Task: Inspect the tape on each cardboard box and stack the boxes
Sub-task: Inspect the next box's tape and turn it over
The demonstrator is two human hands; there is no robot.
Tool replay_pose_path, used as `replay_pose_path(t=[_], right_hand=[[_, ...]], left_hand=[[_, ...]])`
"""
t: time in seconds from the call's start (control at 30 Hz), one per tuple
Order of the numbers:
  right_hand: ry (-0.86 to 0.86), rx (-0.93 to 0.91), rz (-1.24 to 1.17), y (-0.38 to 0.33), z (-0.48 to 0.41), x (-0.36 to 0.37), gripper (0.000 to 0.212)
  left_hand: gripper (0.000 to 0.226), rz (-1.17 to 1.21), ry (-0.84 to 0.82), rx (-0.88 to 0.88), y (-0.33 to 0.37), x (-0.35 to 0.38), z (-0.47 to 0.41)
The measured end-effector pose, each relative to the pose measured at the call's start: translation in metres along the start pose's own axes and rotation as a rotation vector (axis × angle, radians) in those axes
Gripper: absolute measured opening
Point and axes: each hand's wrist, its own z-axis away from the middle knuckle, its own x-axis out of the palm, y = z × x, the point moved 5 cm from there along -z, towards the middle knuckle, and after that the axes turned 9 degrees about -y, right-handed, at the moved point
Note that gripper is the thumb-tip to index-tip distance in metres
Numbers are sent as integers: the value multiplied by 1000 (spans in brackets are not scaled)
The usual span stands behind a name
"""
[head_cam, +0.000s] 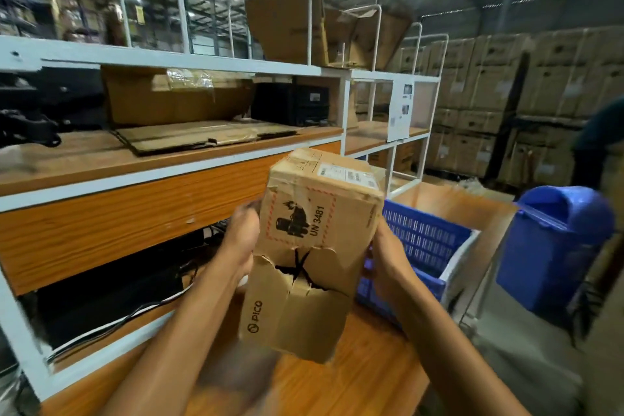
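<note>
I hold a brown cardboard box [314, 246] up in front of me, above the wooden table. It bears a "UN 3481" battery label, a "PICO" print and white shipping labels on top. The face turned to me is torn across the middle, with ragged cardboard edges. My left hand [241, 240] grips the box's left side, fingers curled round its edge. On the right side, my right hand [385, 263] grips it too, its fingertips hidden behind the box. The image is blurred around both hands.
A wooden table [354, 378] lies below the box. A blue slotted crate [422, 243] stands to the right, a blue bin [557, 246] beyond it. White-framed shelves [169, 162] with flattened cardboard fill the left. Stacked cartons [523, 94] line the far right wall; a person's sleeve shows at the right edge.
</note>
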Motion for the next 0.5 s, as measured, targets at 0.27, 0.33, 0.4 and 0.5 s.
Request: replay_pose_path(t=[0.27,0.33,0.4,0.5], right_hand=[[123,-193,23,-110,-21,-35,64],[162,-209,50,-129,-31,-51,68],[206,-215,84,-140,-44,-69,65],[244,-219,98,-148,-68,-93,50]], left_hand=[[75,24,-188,227,108,70,-56],[74,20,-308,210,122,93,-77],[77,21,-369,182,127,118,-98],[84,77,-374,149,116,153,-129]])
